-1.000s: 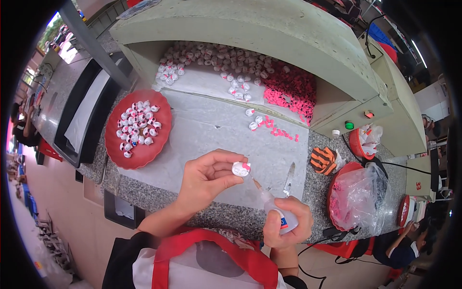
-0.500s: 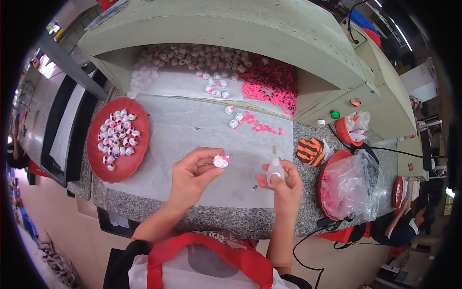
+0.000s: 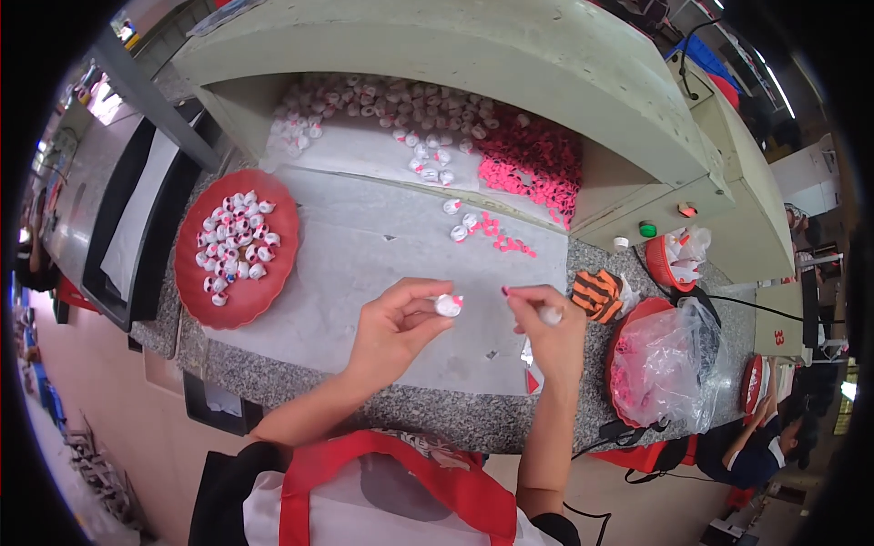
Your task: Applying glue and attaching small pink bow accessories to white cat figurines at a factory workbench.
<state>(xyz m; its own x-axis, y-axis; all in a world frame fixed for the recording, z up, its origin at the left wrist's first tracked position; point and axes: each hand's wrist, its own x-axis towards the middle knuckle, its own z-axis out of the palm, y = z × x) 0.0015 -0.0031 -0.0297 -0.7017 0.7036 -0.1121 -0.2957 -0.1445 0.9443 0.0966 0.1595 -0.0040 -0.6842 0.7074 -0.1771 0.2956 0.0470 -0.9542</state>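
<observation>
My left hand [image 3: 390, 335] pinches a small round white piece with pink marks [image 3: 447, 306] between thumb and fingertips, above the paper sheet [image 3: 346, 300]. To its right, my right hand [image 3: 553, 338] is closed around a translucent squeeze bottle [image 3: 550, 315], mostly hidden in the fingers. Thumb and forefinger of that hand also pinch a tiny dark pink piece [image 3: 505, 291]. The two hands are apart. Beyond them on the sheet lie a few white pieces [image 3: 458, 234] and a line of small flat pink pieces [image 3: 506, 243].
On the left a red scalloped dish [image 3: 205, 307] holds many white-and-pink pieces. A grey-green shelf [image 3: 437, 64] overhangs heaped white pieces [image 3: 428, 105] and pink pieces [image 3: 533, 173]. Right are an orange-black striped cloth [image 3: 597, 296], a bagged red dish [image 3: 617, 400] and a red cup [image 3: 657, 264].
My right hand has tipped the squeeze bottle back into its fingers and now pinches a tiny pink piece. My left hand still holds the white piece. The whole view has shifted slightly.
</observation>
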